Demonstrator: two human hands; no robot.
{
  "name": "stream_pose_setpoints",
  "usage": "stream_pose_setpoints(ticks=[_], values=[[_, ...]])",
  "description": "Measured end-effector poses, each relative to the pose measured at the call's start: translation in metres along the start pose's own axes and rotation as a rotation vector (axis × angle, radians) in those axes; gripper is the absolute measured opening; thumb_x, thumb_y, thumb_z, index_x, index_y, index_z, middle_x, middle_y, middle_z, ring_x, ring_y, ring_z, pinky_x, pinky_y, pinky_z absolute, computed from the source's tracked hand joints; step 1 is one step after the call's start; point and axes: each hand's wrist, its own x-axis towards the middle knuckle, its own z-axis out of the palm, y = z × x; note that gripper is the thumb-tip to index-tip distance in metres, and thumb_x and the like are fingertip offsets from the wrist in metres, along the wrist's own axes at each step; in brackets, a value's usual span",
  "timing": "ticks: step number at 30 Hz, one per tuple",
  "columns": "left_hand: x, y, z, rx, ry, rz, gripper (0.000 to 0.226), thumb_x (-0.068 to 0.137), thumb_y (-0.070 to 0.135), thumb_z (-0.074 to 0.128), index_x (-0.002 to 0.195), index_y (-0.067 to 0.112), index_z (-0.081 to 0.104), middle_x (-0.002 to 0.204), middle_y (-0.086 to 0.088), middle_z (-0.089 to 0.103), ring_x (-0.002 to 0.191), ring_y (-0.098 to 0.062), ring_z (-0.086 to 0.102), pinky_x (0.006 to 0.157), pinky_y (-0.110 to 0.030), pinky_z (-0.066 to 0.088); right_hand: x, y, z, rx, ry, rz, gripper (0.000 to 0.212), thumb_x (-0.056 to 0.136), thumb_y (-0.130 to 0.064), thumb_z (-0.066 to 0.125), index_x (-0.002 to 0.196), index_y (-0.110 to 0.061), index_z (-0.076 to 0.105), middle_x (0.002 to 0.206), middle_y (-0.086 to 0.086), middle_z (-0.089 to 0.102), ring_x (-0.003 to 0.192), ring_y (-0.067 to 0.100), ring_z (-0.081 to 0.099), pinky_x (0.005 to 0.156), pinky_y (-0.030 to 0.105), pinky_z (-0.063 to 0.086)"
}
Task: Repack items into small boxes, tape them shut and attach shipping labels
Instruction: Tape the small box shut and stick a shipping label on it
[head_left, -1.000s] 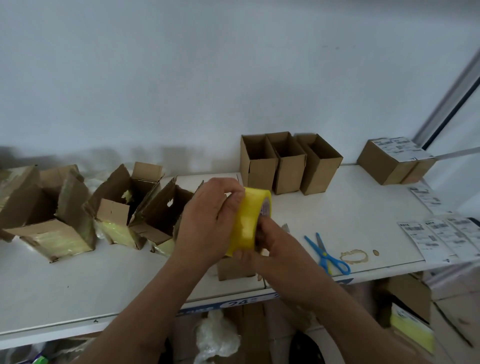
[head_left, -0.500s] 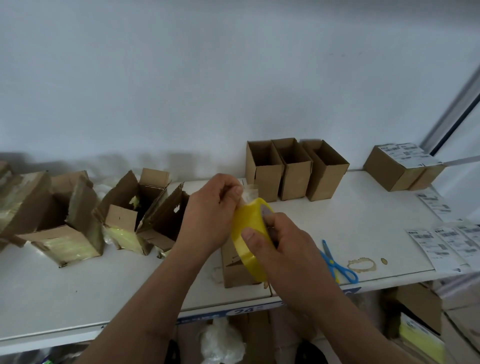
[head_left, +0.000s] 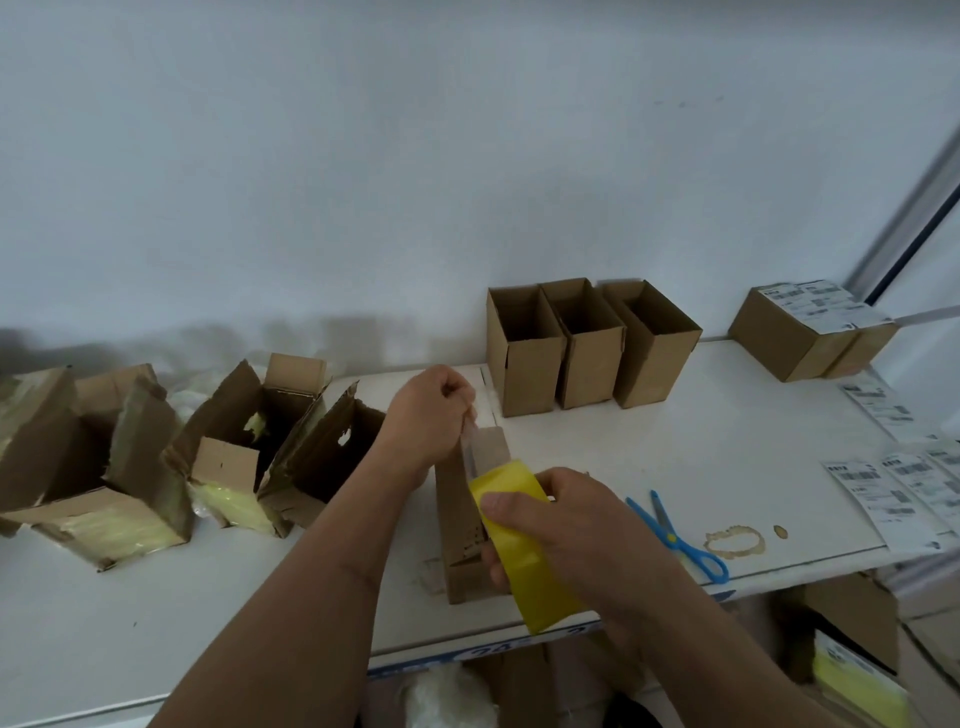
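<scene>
**Pulling tape across a small box**

Gripping the yellow tape roll (head_left: 524, 551), the right hand (head_left: 576, 535) curls round it. The left hand (head_left: 423, 415) pinches the clear tape end (head_left: 470, 436) just above. The small box (head_left: 460, 519) stands between both grips, with 3 open boxes (head_left: 587, 353) beyond and blue scissors (head_left: 675, 535) right of the roll.

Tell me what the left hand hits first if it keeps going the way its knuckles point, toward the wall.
Probably nothing on the white table: the left hand passes left of three open brown cardboard boxes toward the wall; depth is unclear.

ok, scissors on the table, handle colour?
Blue, with a yellow pivot: the small plastic-handled scissors, head view, right of the hands.
</scene>
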Motion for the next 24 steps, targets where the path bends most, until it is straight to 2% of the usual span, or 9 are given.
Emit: stream_pose_setpoints(ticks=[3,6,8,10,12,14,18,22,24], values=[[0.004,-0.006,0.007,-0.008,0.022,-0.018,0.014,0.100,0.014,0.051,0.092,0.013,0.062,0.079,-0.004,0.068,0.063,-0.009,0.061,0.045,-0.008,0.043,0.009,0.000,-0.001,0.054,-0.015,0.016,0.046,0.083,-0.058,0.064,0.110,-0.023,0.052,0.088,0.003,0.075,0.078,0.021,0.074,0.085,0.045,0.059],[0.010,-0.010,0.014,0.020,0.024,-0.023,0.015,0.100,0.014,0.050,0.088,0.014,0.060,0.077,-0.008,0.069,0.058,-0.010,0.060,0.043,-0.009,0.042,0.015,-0.002,-0.004,0.071,-0.044,0.021,0.041,0.086,-0.051,0.064,0.110,-0.020,0.052,0.084,0.005,0.076,0.074,0.022,0.073,0.083,0.045,0.059],[0.012,-0.013,0.016,0.026,0.042,-0.048,0.016,0.100,0.012,0.049,0.088,0.012,0.059,0.076,-0.009,0.067,0.056,-0.010,0.059,0.042,-0.010,0.042,0.014,-0.006,-0.007,0.087,-0.056,0.005,0.036,0.087,-0.043,0.065,0.111,-0.019,0.053,0.088,0.005,0.075,0.075,0.019,0.071,0.075,0.039,0.059],[0.015,-0.018,0.015,-0.029,0.068,-0.098,0.017,0.100,0.008,0.047,0.087,0.011,0.059,0.079,-0.011,0.066,0.059,-0.013,0.061,0.043,-0.014,0.046,0.012,-0.008,-0.007,-0.035,-0.022,-0.042,0.040,0.084,-0.052,0.063,0.109,-0.023,0.052,0.098,0.002,0.068,0.085,0.016,0.066,0.073,0.034,0.054],[0.017,-0.019,0.013,-0.101,0.071,-0.143,0.018,0.100,0.006,0.045,0.088,0.009,0.058,0.081,-0.014,0.064,0.063,-0.019,0.062,0.043,-0.018,0.049,0.009,-0.012,-0.002,-0.126,0.008,-0.073,0.061,0.065,-0.072,0.058,0.105,-0.027,0.053,0.101,0.001,0.066,0.092,0.020,0.066,0.081,0.040,0.056],[0.020,-0.020,0.013,-0.097,0.077,-0.151,0.017,0.100,0.007,0.046,0.091,0.007,0.059,0.083,-0.014,0.064,0.062,-0.016,0.061,0.044,-0.019,0.049,0.012,-0.011,0.004,-0.111,0.055,-0.083,0.068,0.054,-0.079,0.053,0.099,-0.028,0.054,0.098,0.004,0.068,0.090,0.023,0.068,0.082,0.047,0.058],[0.026,-0.023,0.013,-0.086,0.096,-0.139,0.016,0.101,0.007,0.045,0.095,0.006,0.060,0.077,-0.007,0.061,0.056,-0.007,0.055,0.036,-0.009,0.039,0.020,-0.011,0.014,-0.058,0.107,-0.113,0.050,0.073,-0.069,0.059,0.097,-0.025,0.055,0.090,0.005,0.070,0.080,0.020,0.070,0.075,0.040,0.061],[0.033,-0.025,0.014,-0.068,0.094,-0.139,0.018,0.100,0.007,0.046,0.090,0.011,0.059,0.079,-0.009,0.063,0.058,-0.009,0.056,0.037,-0.009,0.040,0.025,-0.016,0.010,0.003,0.056,-0.064,0.040,0.085,-0.056,0.059,0.094,-0.018,0.055,0.062,-0.006,0.068,0.052,0.004,0.065,0.061,0.021,0.059],[0.036,-0.027,0.013,-0.075,0.083,-0.151,0.016,0.100,0.008,0.047,0.091,0.011,0.060,0.079,-0.007,0.064,0.060,-0.010,0.059,0.039,-0.009,0.042,0.026,-0.015,0.010,-0.025,0.027,-0.034,0.041,0.086,-0.057,0.058,0.093,-0.017,0.053,0.062,-0.006,0.068,0.048,0.004,0.063,0.061,0.021,0.059]])
